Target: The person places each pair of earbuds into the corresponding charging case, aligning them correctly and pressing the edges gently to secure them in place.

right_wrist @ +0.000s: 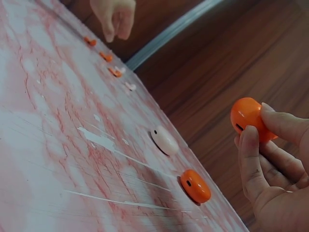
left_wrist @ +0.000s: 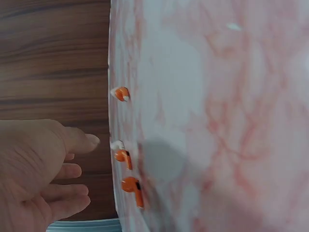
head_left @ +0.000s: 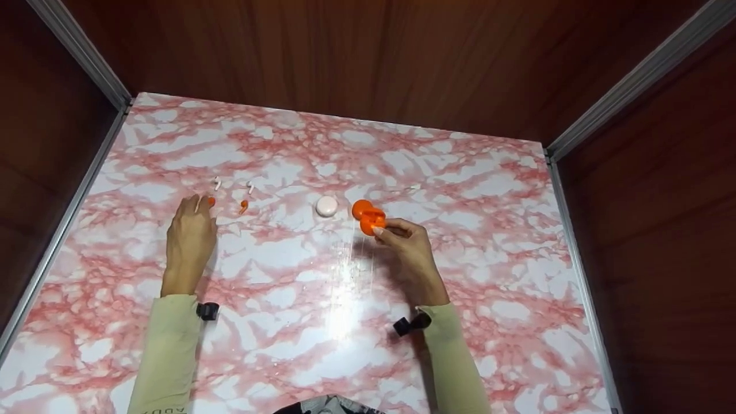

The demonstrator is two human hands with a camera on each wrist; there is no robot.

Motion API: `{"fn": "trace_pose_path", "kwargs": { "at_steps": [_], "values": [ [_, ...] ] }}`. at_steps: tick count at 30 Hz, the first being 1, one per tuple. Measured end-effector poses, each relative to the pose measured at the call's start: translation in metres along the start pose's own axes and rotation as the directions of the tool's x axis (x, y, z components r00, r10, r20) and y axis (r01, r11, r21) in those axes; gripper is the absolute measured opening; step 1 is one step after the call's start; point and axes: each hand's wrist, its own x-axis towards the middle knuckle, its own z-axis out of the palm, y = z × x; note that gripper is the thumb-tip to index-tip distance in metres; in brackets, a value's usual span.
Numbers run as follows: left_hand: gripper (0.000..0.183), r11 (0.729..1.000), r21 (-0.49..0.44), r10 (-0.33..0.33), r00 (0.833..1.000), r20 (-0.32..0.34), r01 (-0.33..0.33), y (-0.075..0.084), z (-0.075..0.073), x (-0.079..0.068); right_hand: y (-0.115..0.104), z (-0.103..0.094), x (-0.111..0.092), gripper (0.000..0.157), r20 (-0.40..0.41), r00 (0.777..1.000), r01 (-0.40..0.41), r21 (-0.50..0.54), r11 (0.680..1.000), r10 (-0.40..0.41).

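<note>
My right hand (head_left: 411, 244) holds an orange earbud case (head_left: 372, 224) between thumb and fingers, its lid raised in the head view. Seen from the right wrist, this held case (right_wrist: 248, 118) is above the table. A second orange case (right_wrist: 195, 186) rests on the table below it. On the left, my left hand (head_left: 192, 230) hovers with loosely bent fingers, nothing in them. Its fingertips are near an orange earbud (head_left: 211, 201); another orange earbud (head_left: 244, 206) lies to the right. The left wrist view also shows a third orange earbud (left_wrist: 121, 93), covered by the hand in the head view.
Two white earbuds (head_left: 217, 183) lie behind the orange ones. A pale round case (head_left: 326, 206) sits left of the orange cases. The marbled table (head_left: 276, 345) is bounded by dark wood panels (head_left: 345, 63) and metal rails (head_left: 581, 276).
</note>
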Motion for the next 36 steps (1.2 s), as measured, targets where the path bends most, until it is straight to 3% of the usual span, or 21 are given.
{"fn": "trace_pose_path", "kwargs": {
  "at_steps": [3, 9, 22, 36],
  "values": [
    [0.035, 0.999, 0.038, -0.007, 1.0, 0.029, 0.006, -0.004, 0.002, -0.005, 0.0, 0.0, 0.0, 0.046, -0.004, 1.0, -0.01, 0.011, 1.0, 0.01],
    [0.022, 0.992, 0.128, 0.021, 1.0, -0.007, -0.02, -0.012, 0.005, -0.011, 0.0, 0.001, -0.001, 0.046, 0.01, 1.0, -0.017, 0.047, 0.999, 0.017],
    [0.016, 0.975, 0.184, 0.124, 0.992, 0.026, -0.127, -0.022, 0.009, -0.015, -0.001, 0.003, -0.001, 0.043, 0.018, 1.0, 0.021, 0.016, 1.0, -0.021],
    [0.016, 0.977, 0.192, 0.091, 0.995, 0.038, -0.096, -0.022, 0.013, -0.011, 0.0, 0.0, -0.002, 0.043, 0.021, 1.0, -0.001, -0.012, 1.0, 0.001]
  ]
}}
